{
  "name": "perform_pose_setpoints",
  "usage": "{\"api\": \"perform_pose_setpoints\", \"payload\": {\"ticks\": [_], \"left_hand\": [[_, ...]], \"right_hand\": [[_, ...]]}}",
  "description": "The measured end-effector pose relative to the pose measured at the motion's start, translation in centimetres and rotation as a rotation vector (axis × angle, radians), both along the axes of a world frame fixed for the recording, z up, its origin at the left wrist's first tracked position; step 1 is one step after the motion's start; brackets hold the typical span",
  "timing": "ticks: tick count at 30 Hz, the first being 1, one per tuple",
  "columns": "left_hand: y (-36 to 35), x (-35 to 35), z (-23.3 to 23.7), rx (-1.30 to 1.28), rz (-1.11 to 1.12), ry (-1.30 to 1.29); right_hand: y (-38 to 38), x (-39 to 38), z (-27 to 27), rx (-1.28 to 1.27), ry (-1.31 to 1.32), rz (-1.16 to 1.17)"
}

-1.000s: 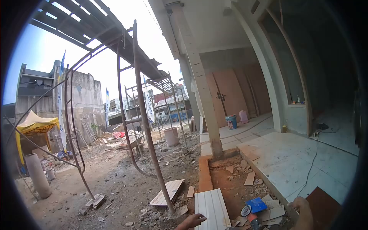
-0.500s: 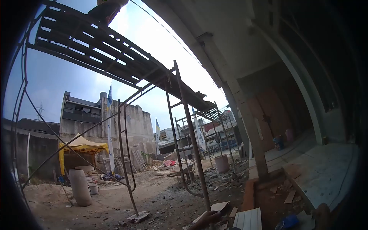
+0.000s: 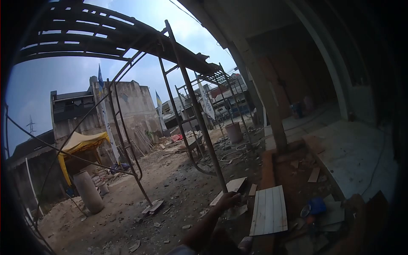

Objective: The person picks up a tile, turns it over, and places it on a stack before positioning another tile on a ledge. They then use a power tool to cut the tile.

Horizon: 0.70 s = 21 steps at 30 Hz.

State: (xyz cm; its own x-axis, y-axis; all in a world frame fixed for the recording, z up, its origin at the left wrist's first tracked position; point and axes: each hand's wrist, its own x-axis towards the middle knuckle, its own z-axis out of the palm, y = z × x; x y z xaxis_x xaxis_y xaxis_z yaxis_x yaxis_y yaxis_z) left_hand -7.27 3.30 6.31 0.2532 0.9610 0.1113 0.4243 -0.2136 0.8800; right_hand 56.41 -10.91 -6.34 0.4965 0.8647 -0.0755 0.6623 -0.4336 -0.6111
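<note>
1 wht striped panel (image 3: 269, 211) just R of L grip (image 3: 229, 200).

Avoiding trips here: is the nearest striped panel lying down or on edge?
Lying down: the striped panel shows its broad face upward.

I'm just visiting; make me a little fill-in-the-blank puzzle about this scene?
1. The hand nearest the scaffold pole is the person's ____ one.
2. Seen here, the grinder lies to the ____ of the grooved panel.
3. The canopy has a border coloured ____.

Missing words: left; right; yellow.
</note>
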Motion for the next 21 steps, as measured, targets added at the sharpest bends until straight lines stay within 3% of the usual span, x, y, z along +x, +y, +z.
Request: {"api": "perform_pose_setpoints", "payload": {"ticks": [1,5,8,11,14,17,18,21], "left_hand": [[-0.4,0.8,0.5,0.035,0.025,0.081],[-0.4,1.2,-0.1,0.054,-0.002,0.230],[1.9,-1.6,-3.3,-0.025,0.051,0.334],[4.0,-4.6,-9.0,-0.199,0.318,0.033],[5.7,-6.7,-16.5,-0.384,0.447,-0.090],[6.0,-4.7,-21.8,-0.507,0.571,-0.044],[7.9,-6.0,-26.5,-0.494,0.541,0.083],[9.4,-3.3,-31.0,-0.445,0.524,0.165]], "right_hand": [[1.4,3.1,-4.7,0.186,0.160,0.009],[-3.4,0.0,2.4,0.049,0.241,-0.057],[-5.2,1.6,2.1,-0.071,0.282,-0.075],[-6.7,0.6,2.7,-0.122,0.345,-0.169],[-7.3,1.9,1.4,-0.238,0.381,-0.233],[-7.6,1.4,1.5,-0.309,0.344,-0.277],[-7.6,2.0,1.0,-0.301,0.431,-0.313],[-6.8,1.1,1.2,-0.310,0.412,-0.355]]}}
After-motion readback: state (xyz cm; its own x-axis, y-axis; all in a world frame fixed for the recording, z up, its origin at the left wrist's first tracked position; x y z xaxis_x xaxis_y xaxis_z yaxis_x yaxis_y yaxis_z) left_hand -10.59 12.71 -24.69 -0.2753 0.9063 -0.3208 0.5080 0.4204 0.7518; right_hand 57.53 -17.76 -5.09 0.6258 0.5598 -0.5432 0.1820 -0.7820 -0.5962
